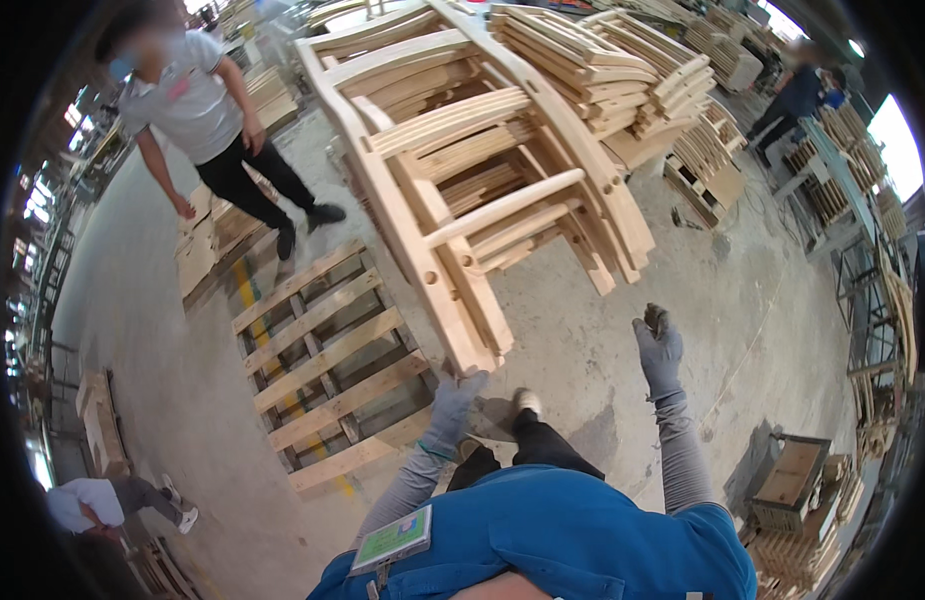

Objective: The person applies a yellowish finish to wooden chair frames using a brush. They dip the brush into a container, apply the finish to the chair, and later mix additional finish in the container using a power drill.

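A tall stack of pale wooden chair frames (462, 170) leans over the concrete floor in front of me. My left hand (455, 400), in a grey glove, is at the bottom end of the nearest frame's leg and touches it from below. My right hand (658, 345), also gloved grey, is raised to the right of the stack with its fingers apart and nothing in it. It is apart from the frames. My feet and dark trousers show between my arms.
An empty wooden pallet (327, 365) lies on the floor to my left. A person in a grey shirt (197, 110) stands beyond it by low wood stacks. More chair-part stacks (702, 150) fill the back right. Another person crouches at the lower left (102, 505).
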Demonstrator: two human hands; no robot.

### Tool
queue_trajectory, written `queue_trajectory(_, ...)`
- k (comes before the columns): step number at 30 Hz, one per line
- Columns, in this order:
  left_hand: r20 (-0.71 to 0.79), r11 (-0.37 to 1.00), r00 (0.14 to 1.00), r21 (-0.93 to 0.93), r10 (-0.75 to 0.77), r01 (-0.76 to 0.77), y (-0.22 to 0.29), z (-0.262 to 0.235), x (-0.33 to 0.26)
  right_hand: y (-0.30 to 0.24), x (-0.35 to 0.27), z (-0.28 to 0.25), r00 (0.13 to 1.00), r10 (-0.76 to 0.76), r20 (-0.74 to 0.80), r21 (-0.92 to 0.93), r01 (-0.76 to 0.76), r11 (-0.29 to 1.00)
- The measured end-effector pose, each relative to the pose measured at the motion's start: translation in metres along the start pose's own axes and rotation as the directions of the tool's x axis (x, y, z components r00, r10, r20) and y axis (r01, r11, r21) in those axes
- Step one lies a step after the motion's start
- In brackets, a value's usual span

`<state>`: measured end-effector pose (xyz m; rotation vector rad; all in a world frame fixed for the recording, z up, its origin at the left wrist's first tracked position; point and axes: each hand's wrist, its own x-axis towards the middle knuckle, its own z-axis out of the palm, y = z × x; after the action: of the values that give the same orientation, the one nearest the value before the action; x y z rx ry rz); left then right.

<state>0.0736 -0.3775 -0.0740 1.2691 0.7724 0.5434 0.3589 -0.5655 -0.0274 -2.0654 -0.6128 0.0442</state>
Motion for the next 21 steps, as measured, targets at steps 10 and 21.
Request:
queue_trajectory(10,-0.299,0.99,0.954,-0.138,-0.028,-0.014,0.034,0.052,0.017,0.066,0.046,-0.076,0.997,-0.064,0.05,-0.073,0.068,0.995)
queue_trajectory(21,-0.429,0.51,0.563,0.86,0.706,0.015,0.082,0.237,0.077,0.235,0.124,-0.255,0.97,0.108,0.218,-0.145,-0.077,0.986)
